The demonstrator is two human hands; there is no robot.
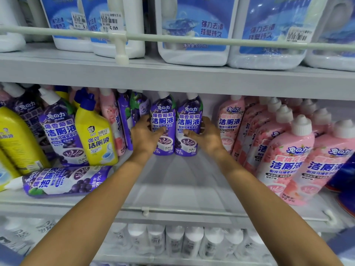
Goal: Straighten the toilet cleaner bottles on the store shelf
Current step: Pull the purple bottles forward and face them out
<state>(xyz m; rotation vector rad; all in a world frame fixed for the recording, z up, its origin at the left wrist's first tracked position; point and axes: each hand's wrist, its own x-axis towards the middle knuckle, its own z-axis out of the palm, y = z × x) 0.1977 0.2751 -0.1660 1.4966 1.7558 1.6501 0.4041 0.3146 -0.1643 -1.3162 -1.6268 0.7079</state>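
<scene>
While two purple bottles (175, 127) are held side by side at the back of the middle shelf (172, 189), the main risk is judged to lie in how they are released. The left hand (146, 135) is wrapped around the outer side of the left bottle of the pair, and the right hand (204, 136) around the outer side of the right one; each grip is closed on its bottle, with the thumbs laid across the labels. The pair stands upright and touching, labels facing the front edge.

If the pair is pushed further back or sideways, the leaning purple and pink bottles (115, 120) just beside the left hand could be knocked over, since they are already tilted against each other. The yellow bottle (97, 135) nearer the left end also stands tilted and could be toppled by a nudge from the forearm.

A purple bottle (63, 181) lies on its side near the front edge, at the left. It could be rolled off the shelf if the left arm is swept across it when withdrawn. The pink bottles (288, 150) crowded toward the right end could be disturbed by the right elbow in the same way.
</scene>
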